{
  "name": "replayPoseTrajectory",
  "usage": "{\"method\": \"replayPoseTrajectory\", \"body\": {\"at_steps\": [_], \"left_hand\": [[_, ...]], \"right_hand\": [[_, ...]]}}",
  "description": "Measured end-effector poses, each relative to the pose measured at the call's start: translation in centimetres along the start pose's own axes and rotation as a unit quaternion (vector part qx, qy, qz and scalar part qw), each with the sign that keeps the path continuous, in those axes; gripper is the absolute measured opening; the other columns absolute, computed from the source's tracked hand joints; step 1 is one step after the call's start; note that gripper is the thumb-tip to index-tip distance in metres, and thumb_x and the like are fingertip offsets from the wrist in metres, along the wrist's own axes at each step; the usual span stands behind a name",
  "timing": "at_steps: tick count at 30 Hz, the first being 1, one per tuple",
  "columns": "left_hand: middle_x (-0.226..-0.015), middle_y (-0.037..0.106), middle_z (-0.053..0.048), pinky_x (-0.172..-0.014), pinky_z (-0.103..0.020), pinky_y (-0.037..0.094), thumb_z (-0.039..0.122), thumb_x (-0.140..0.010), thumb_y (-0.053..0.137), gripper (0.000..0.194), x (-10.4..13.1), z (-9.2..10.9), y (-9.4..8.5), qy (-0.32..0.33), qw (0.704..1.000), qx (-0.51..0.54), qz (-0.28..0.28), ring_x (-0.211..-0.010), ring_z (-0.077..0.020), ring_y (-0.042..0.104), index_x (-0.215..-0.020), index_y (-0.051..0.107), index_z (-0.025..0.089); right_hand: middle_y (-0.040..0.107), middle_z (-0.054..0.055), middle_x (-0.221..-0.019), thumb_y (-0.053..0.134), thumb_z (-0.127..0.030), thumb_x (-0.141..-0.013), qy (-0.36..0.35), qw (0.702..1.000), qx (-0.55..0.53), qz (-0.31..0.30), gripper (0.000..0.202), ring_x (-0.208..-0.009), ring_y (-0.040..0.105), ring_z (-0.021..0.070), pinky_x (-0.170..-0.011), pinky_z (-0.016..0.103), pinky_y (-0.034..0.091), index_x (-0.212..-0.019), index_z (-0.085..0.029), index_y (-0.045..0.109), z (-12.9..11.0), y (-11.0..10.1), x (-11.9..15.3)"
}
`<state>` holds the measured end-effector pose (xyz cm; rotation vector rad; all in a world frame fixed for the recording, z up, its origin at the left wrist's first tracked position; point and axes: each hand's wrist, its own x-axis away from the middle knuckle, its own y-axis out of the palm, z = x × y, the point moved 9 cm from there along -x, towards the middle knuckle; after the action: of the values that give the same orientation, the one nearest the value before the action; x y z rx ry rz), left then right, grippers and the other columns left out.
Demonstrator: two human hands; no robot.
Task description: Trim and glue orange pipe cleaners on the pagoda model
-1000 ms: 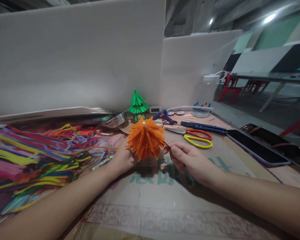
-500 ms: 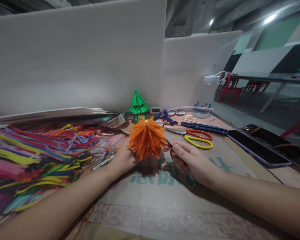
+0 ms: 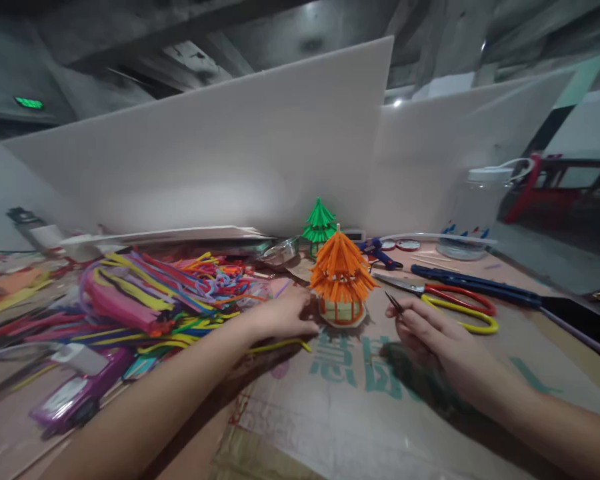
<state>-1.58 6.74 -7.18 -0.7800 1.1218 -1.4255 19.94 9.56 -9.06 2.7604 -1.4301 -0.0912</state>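
An orange model pavilion (image 3: 343, 283) with a two-tiered, fringed pipe-cleaner roof stands upright on a printed sheet. My left hand (image 3: 285, 315) is at its left side, with the thumb at the front of the base and the other fingers partly hidden; it is closed at the base's edge. To the right of the pavilion, my right hand (image 3: 425, 330) pinches dark tweezers (image 3: 394, 303), their tips apart from the model. A similar green model (image 3: 319, 220) stands behind. Close to my left wrist lies a loose yellow strip (image 3: 285, 345).
Heaped colourful pipe cleaners (image 3: 145, 287) cover the left side, beside a purple tool (image 3: 83, 393). At right lie scissors (image 3: 463, 310), a blue utility knife (image 3: 475, 283), a glue gun (image 3: 380, 253) and a phone (image 3: 580, 327). A clear bottle (image 3: 467, 213) stands behind. White boards (image 3: 230, 160) rise at the back.
The orange pavilion has gone from tilted, roof toward me, to upright on the sheet. The tweezers have drawn away from its roof. My view has swung left.
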Motion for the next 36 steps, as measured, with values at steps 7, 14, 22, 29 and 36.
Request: {"method": "replayPoseTrajectory", "body": {"at_steps": [7, 14, 22, 29, 36], "left_hand": [[-0.119, 0.07, -0.013, -0.1, -0.038, 0.044, 0.012, -0.076, 0.066, 0.035, -3.3, -6.6, -5.6, -0.044, 0.979, -0.161, 0.118, -0.114, -0.0278, 0.06, -0.111, 0.072, 0.018], [-0.102, 0.071, -0.01, -0.093, -0.036, 0.046, 0.024, -0.091, 0.055, 0.019, -4.5, -6.9, -7.8, -0.083, 0.945, -0.191, 0.254, -0.101, -0.0248, 0.063, -0.093, 0.072, 0.017], [-0.124, 0.065, -0.015, -0.096, -0.036, 0.044, 0.029, -0.1, 0.033, 0.038, -1.0, -9.2, -13.6, -0.223, 0.885, -0.218, 0.345, -0.113, -0.0276, 0.062, -0.122, 0.059, 0.014], [-0.102, 0.077, -0.006, -0.073, -0.027, 0.05, 0.036, -0.092, 0.048, 0.032, -3.7, -11.7, -7.5, -0.199, 0.948, -0.198, 0.151, -0.091, -0.0241, 0.071, -0.105, 0.074, 0.024], [-0.119, 0.069, -0.014, -0.097, -0.033, 0.047, 0.031, -0.092, 0.056, 0.034, -3.7, -8.9, -3.6, -0.124, 0.958, -0.247, 0.073, -0.112, -0.0282, 0.065, -0.122, 0.065, 0.017]], "right_hand": [[0.036, -0.007, -0.063, 0.066, -0.078, -0.072, 0.011, 0.999, 0.049, -0.013, 0.063, -0.054, 0.029, 0.0082, -0.047, 0.021, 0.022, -0.095, -0.02, 0.06, 0.0, 0.7, -0.2], [0.037, -0.006, -0.065, 0.062, -0.079, -0.073, 0.01, 0.996, 0.088, -0.012, 0.063, -0.056, 0.031, 0.0099, -0.05, 0.023, 0.024, -0.097, -0.021, 0.061, 0.1, 0.0, 0.1], [0.035, -0.006, -0.064, 0.061, -0.079, -0.075, 0.007, 0.994, 0.098, -0.046, 0.061, -0.054, 0.029, 0.0099, -0.048, 0.023, 0.02, -0.096, -0.022, 0.062, -0.1, 1.0, 0.0], [0.036, -0.006, -0.059, 0.059, -0.077, -0.078, -0.017, 0.988, 0.147, -0.035, 0.059, -0.051, 0.03, 0.0102, -0.045, 0.024, 0.018, -0.096, -0.021, 0.064, -0.4, 0.7, 0.2], [0.037, -0.006, -0.059, 0.06, -0.078, -0.077, -0.016, 0.99, 0.136, -0.039, 0.06, -0.05, 0.03, 0.01, -0.045, 0.024, 0.019, -0.094, -0.021, 0.063, -0.6, 1.1, 0.2]]}}
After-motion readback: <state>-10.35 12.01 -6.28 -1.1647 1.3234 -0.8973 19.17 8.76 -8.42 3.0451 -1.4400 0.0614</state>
